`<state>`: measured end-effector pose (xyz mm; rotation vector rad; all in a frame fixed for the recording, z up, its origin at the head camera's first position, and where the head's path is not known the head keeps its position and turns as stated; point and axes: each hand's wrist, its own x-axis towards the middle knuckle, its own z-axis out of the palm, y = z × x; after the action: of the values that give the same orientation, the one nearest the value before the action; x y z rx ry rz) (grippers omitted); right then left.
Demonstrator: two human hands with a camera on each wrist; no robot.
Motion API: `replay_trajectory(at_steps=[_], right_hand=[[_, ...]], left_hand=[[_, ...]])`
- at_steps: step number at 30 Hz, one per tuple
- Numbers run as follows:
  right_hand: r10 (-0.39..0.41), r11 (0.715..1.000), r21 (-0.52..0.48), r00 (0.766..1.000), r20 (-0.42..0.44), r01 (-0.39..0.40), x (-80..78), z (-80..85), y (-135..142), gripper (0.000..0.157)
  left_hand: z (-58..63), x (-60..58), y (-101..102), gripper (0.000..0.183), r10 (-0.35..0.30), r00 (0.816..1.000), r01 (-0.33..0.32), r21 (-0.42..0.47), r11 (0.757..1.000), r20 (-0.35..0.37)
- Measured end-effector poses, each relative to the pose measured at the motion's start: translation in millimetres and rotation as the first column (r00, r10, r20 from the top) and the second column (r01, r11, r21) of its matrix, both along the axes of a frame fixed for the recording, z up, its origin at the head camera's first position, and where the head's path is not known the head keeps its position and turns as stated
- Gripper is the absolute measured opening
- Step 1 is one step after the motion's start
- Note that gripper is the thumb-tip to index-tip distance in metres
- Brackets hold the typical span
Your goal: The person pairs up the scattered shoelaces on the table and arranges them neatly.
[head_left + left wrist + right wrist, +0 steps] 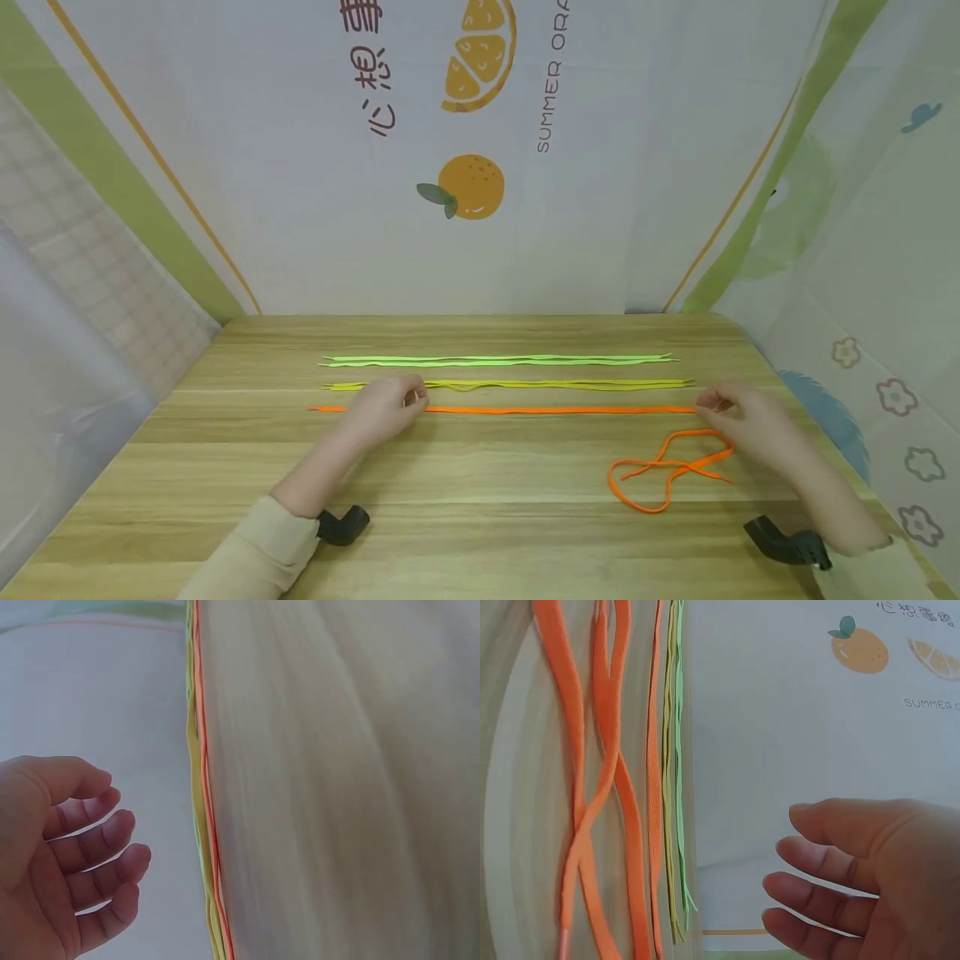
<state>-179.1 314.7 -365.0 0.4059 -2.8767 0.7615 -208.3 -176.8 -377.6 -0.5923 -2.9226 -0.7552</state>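
Note:
A straight orange shoelace (555,410) stretches from left to right across the wooden table. Over its left part is my left hand (386,408), fingers loosely bent; the left wrist view shows nothing between thumb and fingers. At the lace's right end are the fingertips of my right hand (742,417), relaxed and holding nothing in the right wrist view (840,877). A second orange shoelace (697,462) lies loosely looped, nearer to me and just left of the right hand. Behind the straight one run yellow shoelaces (600,382), then light green shoelaces (540,357), roughly parallel.
The wood-grain table (465,533) ends at a white cloth backdrop (322,250) printed with oranges and lettering. Patterned cloths hang at both sides. Black wrist mounts sit at the left cuff (343,527) and the right cuff (783,542).

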Motion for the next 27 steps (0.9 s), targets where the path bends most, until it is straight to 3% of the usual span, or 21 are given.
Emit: replay_trajectory(at_steps=[12,20,27], right_hand=[[0.061,0.998,0.036,0.998,-0.035,-0.060,13.2,1.3,-3.1,0.014],[0.090,0.995,0.051,0.994,-0.067,-0.087,21.1,1.5,-4.8,0.015],[0.169,0.984,0.073,0.979,-0.109,-0.162,27.0,-1.5,-5.0,0.015]], left_hand=[[-4.7,3.4,39.8,0.016,-0.136,0.990,0.135,-0.028,0.991,-0.038],[-5.9,5.0,63.1,0.018,-0.249,0.965,0.246,-0.044,0.968,-0.081],[-5.6,5.5,84.7,0.021,-0.332,0.943,0.330,-0.056,0.942,-0.033]])
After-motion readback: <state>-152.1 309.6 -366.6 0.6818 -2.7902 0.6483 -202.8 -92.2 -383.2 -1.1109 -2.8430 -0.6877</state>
